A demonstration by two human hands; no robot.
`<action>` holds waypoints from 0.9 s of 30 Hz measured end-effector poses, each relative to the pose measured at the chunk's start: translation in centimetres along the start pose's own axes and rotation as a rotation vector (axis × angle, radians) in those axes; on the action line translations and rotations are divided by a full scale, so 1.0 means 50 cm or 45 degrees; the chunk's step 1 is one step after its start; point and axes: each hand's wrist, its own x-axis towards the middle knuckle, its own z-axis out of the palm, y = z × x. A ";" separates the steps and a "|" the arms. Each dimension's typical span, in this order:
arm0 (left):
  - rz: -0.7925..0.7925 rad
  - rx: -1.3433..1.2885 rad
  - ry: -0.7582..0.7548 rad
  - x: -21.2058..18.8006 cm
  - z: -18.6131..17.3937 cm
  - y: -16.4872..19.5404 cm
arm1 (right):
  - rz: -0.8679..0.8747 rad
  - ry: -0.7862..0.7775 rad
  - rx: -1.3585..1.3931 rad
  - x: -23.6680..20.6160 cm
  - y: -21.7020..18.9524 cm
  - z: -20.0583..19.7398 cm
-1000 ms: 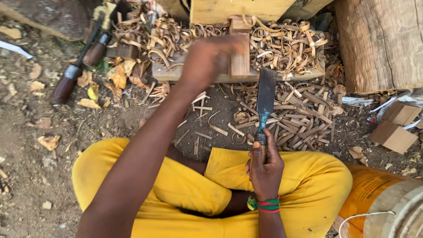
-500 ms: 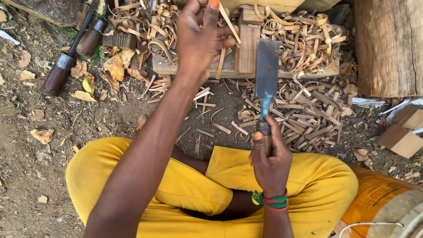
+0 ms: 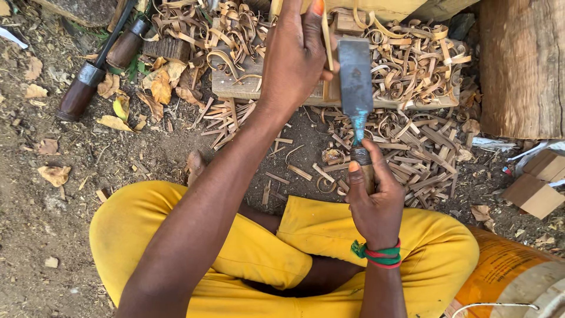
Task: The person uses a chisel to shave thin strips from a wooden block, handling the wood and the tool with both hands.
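I sit cross-legged in yellow trousers on bare earth. My right hand grips the wooden handle of a broad chisel, its flat steel blade pointing away from me. My left hand holds a thin upright strip of wood on a flat wooden board. The chisel blade lies right beside that strip, next to my left thumb. Curled wood shavings cover the board and the ground around it.
Two dark-handled tools lie at the upper left among dry leaves. A thick log stands at the right, with small wooden blocks below it. An orange container sits by my right knee. Wood splinters litter the ground.
My left hand has lifted off the board with the thin strip and come nearer. My right hand has raised the chisel so its blade stands beside the strip.
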 end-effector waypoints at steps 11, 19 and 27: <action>-0.540 0.025 -0.292 -0.029 0.013 0.002 | 0.159 -0.153 0.488 0.019 -0.034 -0.012; -0.676 -0.029 -0.305 -0.028 0.003 0.005 | 0.186 -0.138 0.726 0.040 -0.020 -0.012; -0.244 0.204 -0.295 -0.027 0.003 0.020 | 0.316 0.087 0.734 -0.061 0.022 -0.064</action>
